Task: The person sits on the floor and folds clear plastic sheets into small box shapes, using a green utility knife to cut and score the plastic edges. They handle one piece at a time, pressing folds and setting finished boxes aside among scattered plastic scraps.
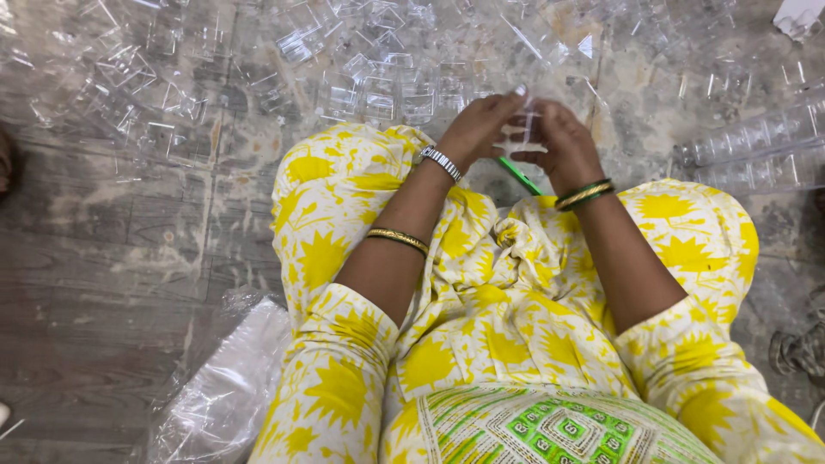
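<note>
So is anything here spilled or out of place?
Yes: small clear plastic pieces lie scattered loose over the worn floor, not stacked. Both the left hand and right hand hold one piece.

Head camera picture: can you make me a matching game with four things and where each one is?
Things:
1. small clear plastic piece
2. green stick
3. stacked clear cups
4. plastic bag

Places:
a. on the floor at the right edge
b. between both hands
c. on the lap, under the hands
d. on the floor at the lower left

Pairs: 1-b, 2-c, 3-a, 4-d
</note>
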`<action>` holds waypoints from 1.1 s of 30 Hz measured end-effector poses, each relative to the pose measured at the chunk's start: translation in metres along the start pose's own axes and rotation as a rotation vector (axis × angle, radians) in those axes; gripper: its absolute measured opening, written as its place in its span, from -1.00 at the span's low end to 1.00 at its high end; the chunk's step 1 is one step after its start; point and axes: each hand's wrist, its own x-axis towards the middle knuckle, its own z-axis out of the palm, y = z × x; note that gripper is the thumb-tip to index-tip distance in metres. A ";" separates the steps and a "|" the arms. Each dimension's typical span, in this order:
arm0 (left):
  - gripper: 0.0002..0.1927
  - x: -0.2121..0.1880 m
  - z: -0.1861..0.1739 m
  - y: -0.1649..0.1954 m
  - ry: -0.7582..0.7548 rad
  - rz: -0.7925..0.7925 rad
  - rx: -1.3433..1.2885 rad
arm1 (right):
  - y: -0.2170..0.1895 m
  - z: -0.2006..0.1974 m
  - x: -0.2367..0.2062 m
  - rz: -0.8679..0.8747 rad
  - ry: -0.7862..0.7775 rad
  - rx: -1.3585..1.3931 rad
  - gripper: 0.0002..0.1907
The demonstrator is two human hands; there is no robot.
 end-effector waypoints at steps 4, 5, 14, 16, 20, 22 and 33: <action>-0.56 -0.015 0.007 0.002 -0.236 0.256 0.037 | -0.010 0.003 -0.027 -0.120 -0.061 0.010 -0.61; -0.57 -0.018 0.007 0.003 -0.241 0.276 0.058 | -0.010 0.003 -0.031 -0.220 -0.057 -0.096 -0.65; -0.66 -0.024 0.015 0.015 0.006 0.289 0.014 | 0.010 -0.008 -0.026 -0.359 0.199 -0.161 -0.72; -0.66 -0.024 0.015 0.021 0.118 0.288 -0.029 | 0.017 -0.016 -0.017 -0.288 0.269 -0.148 -0.68; -0.60 -0.024 0.017 0.029 0.202 0.187 -0.129 | 0.036 -0.030 -0.005 -0.141 0.068 -1.374 -0.72; -0.60 -0.025 0.022 0.031 0.181 0.176 -0.205 | 0.049 -0.029 0.002 0.003 -0.048 -1.490 -0.61; -0.29 -0.032 0.032 0.038 0.052 0.287 -0.130 | 0.037 -0.053 0.011 -0.220 0.277 -0.671 -0.79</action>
